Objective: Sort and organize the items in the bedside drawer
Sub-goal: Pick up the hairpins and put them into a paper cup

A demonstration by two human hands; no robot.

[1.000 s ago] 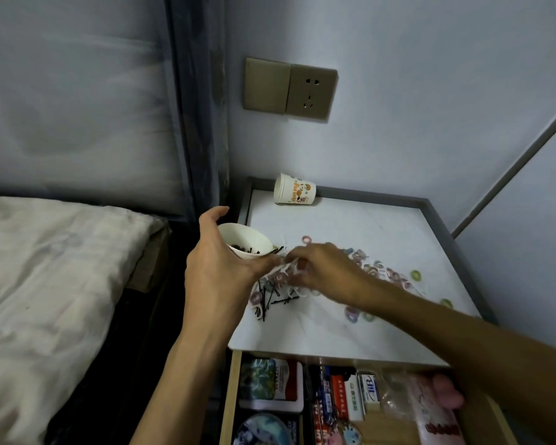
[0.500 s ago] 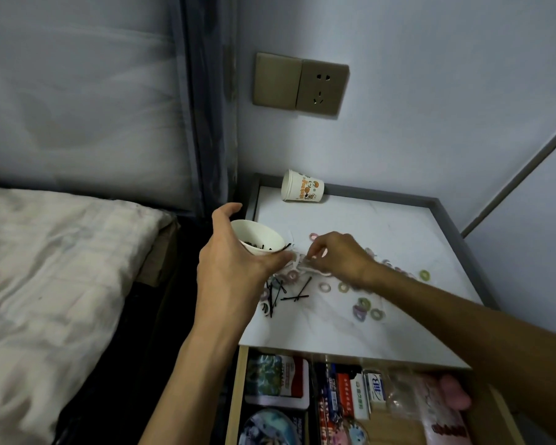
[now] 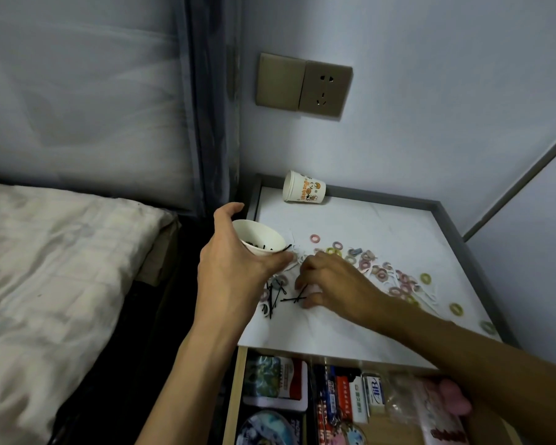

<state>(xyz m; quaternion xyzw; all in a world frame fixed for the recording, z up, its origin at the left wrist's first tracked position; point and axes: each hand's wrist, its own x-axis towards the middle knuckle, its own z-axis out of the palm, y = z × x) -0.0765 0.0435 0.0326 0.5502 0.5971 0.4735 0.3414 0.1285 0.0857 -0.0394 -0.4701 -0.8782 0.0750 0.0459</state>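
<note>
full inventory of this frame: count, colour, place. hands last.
nightstand top: one, white, grey rim
held cup: one, white, in the left hand, black pins inside
printed cup: one, white with orange print, on its side at the top's back
hairpins: several, black, loose on the top near the hands
hair rings: many, mixed pastel, scattered across the top
drawer: one, wooden, open below, packed with boxes
socket panel: one, tan, wall
bed: one, pale, left
left hand: grips the held cup
right hand: fingertips at a hairpin, grip unclear
</note>
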